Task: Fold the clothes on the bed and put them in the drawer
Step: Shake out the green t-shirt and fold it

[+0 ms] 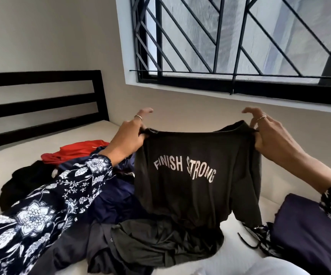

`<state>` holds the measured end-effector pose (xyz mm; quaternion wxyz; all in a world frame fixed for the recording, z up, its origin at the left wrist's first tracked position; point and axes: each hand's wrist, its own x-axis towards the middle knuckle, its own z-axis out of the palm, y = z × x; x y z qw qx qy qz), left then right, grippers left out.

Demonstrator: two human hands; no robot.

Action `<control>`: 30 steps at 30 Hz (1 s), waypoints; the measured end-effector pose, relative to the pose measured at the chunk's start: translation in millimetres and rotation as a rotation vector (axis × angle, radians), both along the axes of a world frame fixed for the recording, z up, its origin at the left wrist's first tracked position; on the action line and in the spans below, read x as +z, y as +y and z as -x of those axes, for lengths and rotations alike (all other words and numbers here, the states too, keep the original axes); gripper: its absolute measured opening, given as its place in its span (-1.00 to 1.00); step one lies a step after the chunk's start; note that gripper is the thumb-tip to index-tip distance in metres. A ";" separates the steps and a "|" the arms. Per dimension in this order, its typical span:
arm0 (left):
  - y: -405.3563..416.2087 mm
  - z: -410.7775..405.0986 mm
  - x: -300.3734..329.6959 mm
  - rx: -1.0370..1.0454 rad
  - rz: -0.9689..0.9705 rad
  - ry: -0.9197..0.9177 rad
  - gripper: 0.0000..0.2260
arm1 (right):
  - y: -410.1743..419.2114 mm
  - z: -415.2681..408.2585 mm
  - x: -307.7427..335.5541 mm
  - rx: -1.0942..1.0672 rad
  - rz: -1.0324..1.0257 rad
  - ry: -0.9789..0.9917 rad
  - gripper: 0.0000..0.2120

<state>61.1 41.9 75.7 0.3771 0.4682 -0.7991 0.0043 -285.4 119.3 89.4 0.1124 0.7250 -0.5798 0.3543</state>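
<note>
A dark grey T-shirt [192, 195] with white "FINISH STRONG" lettering hangs upright above the bed [7, 163]. My left hand [131, 133] pinches its left shoulder and my right hand [268, 132] pinches its right shoulder, stretching the top edge between them. Its hem trails on a heap of dark clothes [140, 243] on the mattress. The other fingers of both hands are raised off the cloth. No drawer is in view.
Loose clothes lie to the left: a red garment [75, 151], a black one [21, 185] and a navy one [113, 199]. A folded dark purple piece [307, 231] sits at the right. A black slatted headboard [41, 100] and a barred window [240, 42] stand behind.
</note>
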 end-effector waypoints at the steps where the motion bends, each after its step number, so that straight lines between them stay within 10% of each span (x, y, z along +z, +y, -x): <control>1: -1.8 -2.1 -0.7 0.004 0.023 -0.132 -0.46 | -5.5 5.0 -1.6 -0.072 -0.041 0.003 -0.54; 5: 1.7 6.5 -4.7 0.218 0.018 -0.484 -0.73 | -20.7 8.0 -16.1 -0.335 -0.310 0.050 -0.90; 11: -7.8 24.6 -5.1 0.148 -0.208 0.075 -0.74 | -54.4 17.4 -46.6 -0.287 -0.545 -0.701 -0.75; 15: -16.5 21.4 -10.2 0.184 -0.246 0.035 -0.67 | -57.2 17.1 -45.4 -0.260 -0.641 -0.638 -0.85; 30: -22.4 -12.4 137.2 0.098 0.231 -0.057 -0.76 | -55.5 24.6 138.4 -0.178 0.222 -0.133 -0.83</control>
